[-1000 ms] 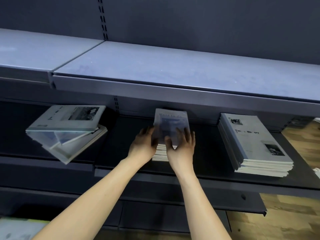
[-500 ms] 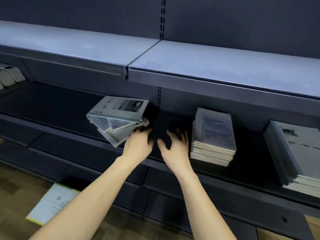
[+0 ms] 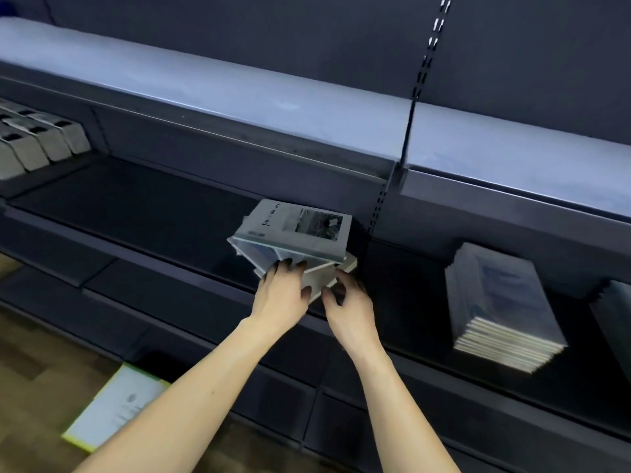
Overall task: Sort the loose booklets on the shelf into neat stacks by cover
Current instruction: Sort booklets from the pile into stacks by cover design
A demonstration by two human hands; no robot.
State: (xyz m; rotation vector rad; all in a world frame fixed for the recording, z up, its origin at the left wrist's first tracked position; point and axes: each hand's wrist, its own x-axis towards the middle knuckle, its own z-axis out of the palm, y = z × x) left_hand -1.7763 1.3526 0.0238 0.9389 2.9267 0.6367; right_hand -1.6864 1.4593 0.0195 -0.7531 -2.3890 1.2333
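Note:
A messy pile of loose booklets (image 3: 293, 233) lies fanned out on the dark middle shelf (image 3: 143, 213). Its top booklet has a grey cover with a photo, and the ones beneath stick out at angles. My left hand (image 3: 281, 297) rests on the lower booklets at the pile's near edge, fingertips tucked under the top one. My right hand (image 3: 348, 307) is just to the right, with loosely curled fingers touching the pile's near right corner. To the right stands a neat stack of blue-covered booklets (image 3: 502, 302).
Another booklet stack (image 3: 616, 319) is cut off at the right edge. Several grey boxes (image 3: 37, 141) sit at the shelf's far left. A white sheet with a yellow-green border (image 3: 116, 407) lies on the wooden floor below. An upper shelf (image 3: 239, 97) overhangs.
Both hands left the blue-covered stack and moved left to the messy pile, which they now touch. The view swung left with them.

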